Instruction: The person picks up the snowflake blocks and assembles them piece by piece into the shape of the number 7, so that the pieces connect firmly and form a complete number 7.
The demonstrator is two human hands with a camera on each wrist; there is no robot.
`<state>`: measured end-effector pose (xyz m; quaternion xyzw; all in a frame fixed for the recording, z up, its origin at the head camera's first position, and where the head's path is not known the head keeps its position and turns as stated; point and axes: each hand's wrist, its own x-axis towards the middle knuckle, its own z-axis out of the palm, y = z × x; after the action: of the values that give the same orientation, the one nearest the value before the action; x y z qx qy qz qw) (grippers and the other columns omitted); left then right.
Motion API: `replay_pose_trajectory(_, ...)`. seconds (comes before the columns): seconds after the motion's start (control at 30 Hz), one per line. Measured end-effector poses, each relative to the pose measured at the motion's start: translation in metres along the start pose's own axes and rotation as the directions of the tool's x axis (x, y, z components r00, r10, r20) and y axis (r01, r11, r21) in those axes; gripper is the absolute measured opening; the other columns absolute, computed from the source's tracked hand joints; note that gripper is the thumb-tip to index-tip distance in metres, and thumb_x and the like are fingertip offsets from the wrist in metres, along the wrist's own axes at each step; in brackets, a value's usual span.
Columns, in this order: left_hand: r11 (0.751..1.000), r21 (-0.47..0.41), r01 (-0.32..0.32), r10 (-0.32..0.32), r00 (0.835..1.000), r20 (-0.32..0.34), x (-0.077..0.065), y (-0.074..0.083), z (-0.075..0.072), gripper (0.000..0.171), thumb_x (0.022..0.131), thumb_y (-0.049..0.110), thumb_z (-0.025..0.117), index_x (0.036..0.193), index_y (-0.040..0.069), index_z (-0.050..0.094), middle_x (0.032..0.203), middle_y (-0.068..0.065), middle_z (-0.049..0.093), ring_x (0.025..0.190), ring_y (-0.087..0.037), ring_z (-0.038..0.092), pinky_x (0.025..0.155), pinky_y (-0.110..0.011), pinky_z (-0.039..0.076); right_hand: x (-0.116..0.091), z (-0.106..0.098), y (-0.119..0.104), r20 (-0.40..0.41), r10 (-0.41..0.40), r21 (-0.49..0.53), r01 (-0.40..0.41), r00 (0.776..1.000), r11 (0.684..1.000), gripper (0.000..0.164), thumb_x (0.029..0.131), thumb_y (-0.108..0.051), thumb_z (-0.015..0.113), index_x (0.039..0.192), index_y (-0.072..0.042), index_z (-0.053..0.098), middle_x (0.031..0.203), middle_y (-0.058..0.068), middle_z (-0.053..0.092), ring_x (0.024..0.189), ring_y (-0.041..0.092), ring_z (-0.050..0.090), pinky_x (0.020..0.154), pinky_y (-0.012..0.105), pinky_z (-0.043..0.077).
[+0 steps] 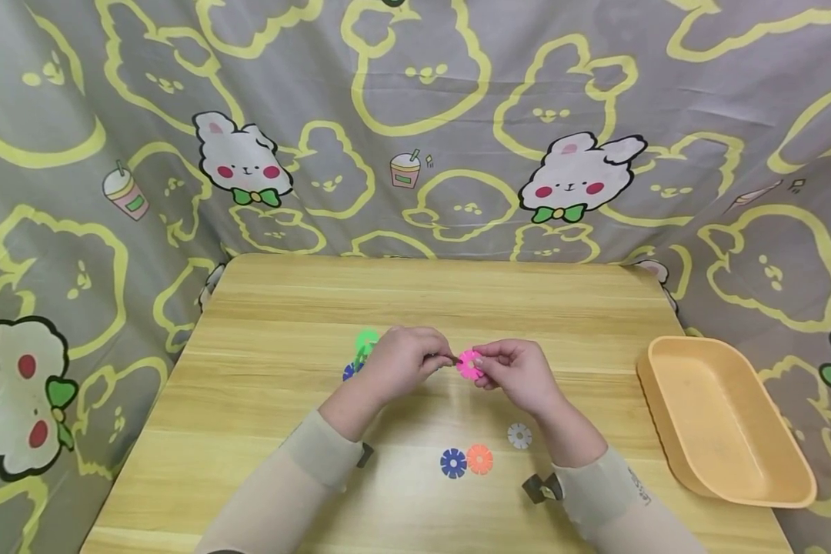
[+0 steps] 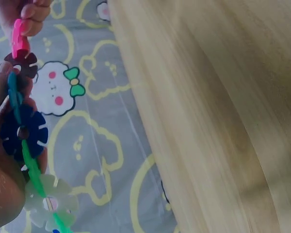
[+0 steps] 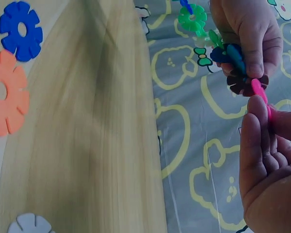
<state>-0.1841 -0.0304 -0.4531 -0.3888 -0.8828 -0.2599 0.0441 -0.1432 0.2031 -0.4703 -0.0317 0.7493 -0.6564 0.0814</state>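
My left hand pinches a chain of slotted snowflake discs near its end. In the left wrist view the chain runs from a brown disc through a teal disc, a dark blue disc and a green disc to a whitish disc. More green and blue discs hang beyond the hand. My right hand pinches a pink disc between thumb and fingers. Its edge meets the brown disc's edge; how deep the slots sit in each other I cannot tell.
Loose on the wooden table lie a blue disc, an orange disc and a grey-white disc, all nearer the person than the hands. An orange-yellow plastic bin stands at the right edge. Patterned curtain surrounds the table.
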Motion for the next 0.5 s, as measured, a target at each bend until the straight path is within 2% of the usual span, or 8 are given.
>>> replay_pose_trajectory(0.27,0.998,0.011,-0.069,0.070,0.994,-0.087,0.002,0.008,-0.001,0.006,0.097,0.022,0.079,0.097,0.017,0.082,0.099,0.006,0.080,0.094,-0.011,0.075,0.088,-0.036,0.057,0.000,0.004,-0.004,-0.036,0.064,0.123,-0.060,0.997,0.991,0.019,0.098,0.011,0.066,0.113,0.023,0.066,0.090,0.020,0.077,0.063,0.012,0.071,0.065,0.030,0.063)
replay_pose_trajectory(0.5,0.998,0.010,-0.054,0.055,0.995,-0.087,0.002,0.010,0.001,0.006,0.097,0.022,0.079,0.097,0.017,0.082,0.098,0.006,0.080,0.093,-0.013,0.075,0.086,-0.037,0.056,0.000,0.007,-0.002,-0.054,0.094,0.197,-0.082,0.994,0.977,0.020,0.097,0.013,0.064,0.114,0.024,0.064,0.089,0.017,0.077,0.061,0.011,0.070,0.063,0.029,0.063)
